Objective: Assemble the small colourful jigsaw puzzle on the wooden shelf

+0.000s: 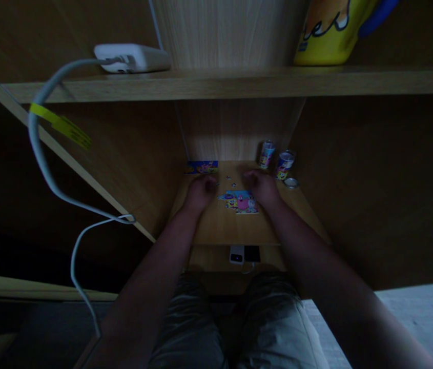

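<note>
A partly built cartoon jigsaw puzzle (pixel 240 201) lies on the wooden desk surface (pixel 224 225). My left hand (pixel 201 190) rests just left of it with fingers curled, knuckles up. My right hand (pixel 261 187) sits at the puzzle's upper right, fingers also curled. What either hand holds is hidden. A few loose puzzle pieces (pixel 231 181) lie between the hands. The picture card (pixel 201 167) lies at the back left.
Two small printed cans (pixel 267 154) (pixel 285 163) stand at the back right, with a round lid (pixel 291 182) beside them. A white box and a dark phone (pixel 244 254) sit at the near edge. A shelf (pixel 239 82) above carries a white charger (pixel 131 57) with hanging cable.
</note>
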Demonstrator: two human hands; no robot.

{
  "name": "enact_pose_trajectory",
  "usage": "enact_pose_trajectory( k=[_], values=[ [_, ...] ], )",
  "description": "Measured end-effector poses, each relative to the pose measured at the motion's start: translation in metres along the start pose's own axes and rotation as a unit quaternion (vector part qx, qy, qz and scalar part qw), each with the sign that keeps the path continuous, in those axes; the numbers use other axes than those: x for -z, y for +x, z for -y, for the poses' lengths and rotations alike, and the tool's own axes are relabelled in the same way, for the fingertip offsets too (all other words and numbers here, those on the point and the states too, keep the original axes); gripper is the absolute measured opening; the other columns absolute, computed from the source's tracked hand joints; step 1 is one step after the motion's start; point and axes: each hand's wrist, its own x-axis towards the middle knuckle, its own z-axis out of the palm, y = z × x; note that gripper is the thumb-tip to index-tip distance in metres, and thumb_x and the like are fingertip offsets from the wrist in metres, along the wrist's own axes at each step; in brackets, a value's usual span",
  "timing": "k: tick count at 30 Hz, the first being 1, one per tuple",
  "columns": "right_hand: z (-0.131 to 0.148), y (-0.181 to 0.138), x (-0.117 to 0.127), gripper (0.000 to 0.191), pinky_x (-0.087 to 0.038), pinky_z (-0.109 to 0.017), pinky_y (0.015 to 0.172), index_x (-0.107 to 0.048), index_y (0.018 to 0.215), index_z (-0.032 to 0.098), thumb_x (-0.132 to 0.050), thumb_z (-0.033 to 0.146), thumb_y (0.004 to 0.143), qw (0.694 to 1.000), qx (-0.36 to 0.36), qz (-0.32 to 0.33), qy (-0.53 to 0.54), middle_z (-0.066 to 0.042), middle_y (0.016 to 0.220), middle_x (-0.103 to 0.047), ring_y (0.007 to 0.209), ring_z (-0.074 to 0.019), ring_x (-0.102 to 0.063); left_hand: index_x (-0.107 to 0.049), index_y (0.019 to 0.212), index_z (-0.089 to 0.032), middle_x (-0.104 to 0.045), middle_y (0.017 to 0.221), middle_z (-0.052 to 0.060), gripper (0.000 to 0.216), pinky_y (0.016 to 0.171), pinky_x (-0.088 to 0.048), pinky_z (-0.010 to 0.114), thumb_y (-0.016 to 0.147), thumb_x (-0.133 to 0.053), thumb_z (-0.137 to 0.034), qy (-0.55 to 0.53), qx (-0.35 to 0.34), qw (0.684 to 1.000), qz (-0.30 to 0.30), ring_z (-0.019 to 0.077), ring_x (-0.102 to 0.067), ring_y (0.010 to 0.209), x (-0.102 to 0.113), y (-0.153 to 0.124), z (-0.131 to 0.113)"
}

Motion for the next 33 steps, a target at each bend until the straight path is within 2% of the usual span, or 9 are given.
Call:
enact_pose_trajectory(
  k=[2, 4, 7, 11, 17, 20, 27, 30, 33],
  values=[
    [-0.005, 0.0, 0.004, 0.024, -0.061, -0.044, 0.103, -0.086, 0.11, 0.023, -0.063, 0.023, 0.1, 0.999, -0.028, -0.023, -0.005, -0.011, 0.115, -0.086, 0.105, -0.0285, -0.078, -0.081, 0.104, -0.022, -0.086, 0.115, 0.01, 0.015, 0.102, -0.062, 0.04, 0.096, -0.07, -0.016, 0.027, 0.058, 0.997, -0.045, 0.0268, -0.079, 0.107, 0.006, 0.002, 0.006],
    [-0.009, -0.001, 0.006, 0.025, -0.062, -0.044, 0.102, -0.085, 0.11, 0.022, -0.063, 0.023, 0.099, 0.998, -0.045, -0.04, -0.005, -0.011, 0.114, -0.086, 0.103, -0.0287, -0.079, -0.083, 0.109, -0.021, -0.086, 0.117, 0.014, 0.017, 0.102, -0.062, 0.042, 0.096, -0.072, -0.018, 0.044, 0.112, 0.991, -0.054, 0.0307, -0.081, 0.109, 0.012, 0.003, 0.012],
    [-0.012, -0.001, 0.006, 0.025, -0.063, -0.044, 0.099, -0.085, 0.107, 0.022, -0.062, 0.024, 0.097, 0.996, -0.061, -0.057, 0.007, -0.01, 0.111, -0.086, 0.099, -0.0282, -0.079, -0.086, 0.105, -0.019, -0.087, 0.102, 0.017, 0.018, 0.093, -0.063, 0.042, 0.098, -0.072, -0.028, 0.072, 0.148, 0.984, -0.071, 0.0361, -0.083, 0.105, 0.016, 0.004, 0.022],
    [-0.013, 0.0, 0.007, 0.029, -0.063, -0.045, 0.095, -0.083, 0.108, 0.02, -0.058, 0.027, 0.099, 0.993, -0.082, -0.075, 0.036, -0.011, 0.11, -0.085, 0.095, -0.0283, -0.079, -0.087, 0.091, -0.018, -0.084, 0.084, 0.018, 0.019, 0.087, -0.062, 0.039, 0.096, -0.072, -0.029, 0.101, 0.15, 0.981, -0.074, 0.0378, -0.084, 0.102, 0.015, 0.005, 0.03],
    [-0.014, 0.001, 0.011, 0.022, -0.063, -0.045, 0.099, -0.081, 0.104, 0.021, -0.061, 0.027, 0.096, 0.987, -0.101, -0.1, 0.075, -0.011, 0.11, -0.086, 0.1, -0.0283, -0.079, -0.087, 0.106, -0.026, -0.087, 0.118, 0.01, 0.02, 0.105, -0.06, 0.038, 0.096, -0.072, -0.019, 0.055, 0.115, 0.992, -0.019, 0.0278, -0.081, 0.113, 0.013, 0.004, 0.026],
    [-0.014, 0.002, 0.013, 0.019, -0.063, -0.046, 0.1, -0.08, 0.101, 0.023, -0.063, 0.028, 0.094, 0.987, -0.104, -0.101, 0.075, -0.01, 0.109, -0.086, 0.101, -0.0287, -0.078, -0.088, 0.106, -0.026, -0.086, 0.124, 0.008, 0.024, 0.109, -0.058, 0.039, 0.097, -0.07, -0.014, 0.037, 0.098, 0.994, 0.021, 0.0247, -0.079, 0.114, 0.012, 0.003, 0.023],
    [-0.013, 0.001, 0.008, 0.02, -0.063, -0.044, 0.098, -0.082, 0.101, 0.023, -0.063, 0.025, 0.093, 0.992, -0.093, -0.059, 0.054, -0.009, 0.108, -0.086, 0.098, -0.0281, -0.08, -0.087, 0.097, -0.018, -0.086, 0.11, 0.012, 0.012, 0.098, -0.058, 0.038, 0.095, -0.076, -0.014, 0.066, 0.105, 0.992, 0.024, 0.0251, -0.076, 0.099, 0.01, 0.005, 0.025],
    [-0.013, 0.001, 0.007, 0.022, -0.063, -0.044, 0.098, -0.082, 0.101, 0.023, -0.062, 0.024, 0.094, 0.994, -0.092, -0.053, 0.039, -0.009, 0.108, -0.086, 0.098, -0.0289, -0.08, -0.087, 0.092, -0.022, -0.087, 0.102, 0.01, 0.006, 0.094, -0.06, 0.037, 0.093, -0.081, -0.022, 0.07, 0.111, 0.991, 0.023, 0.0268, -0.078, 0.097, 0.009, 0.006, 0.029],
    [-0.016, 0.001, 0.01, 0.022, -0.063, -0.045, 0.098, -0.083, 0.104, 0.022, -0.063, 0.025, 0.095, 0.991, -0.114, -0.068, 0.027, -0.011, 0.108, -0.086, 0.098, -0.0307, -0.079, -0.086, 0.089, -0.025, -0.086, 0.094, 0.009, 0.012, 0.091, -0.06, 0.036, 0.093, -0.081, -0.035, 0.081, 0.109, 0.991, 0.009, 0.0285, -0.08, 0.096, 0.008, 0.005, 0.032]
  ],
)
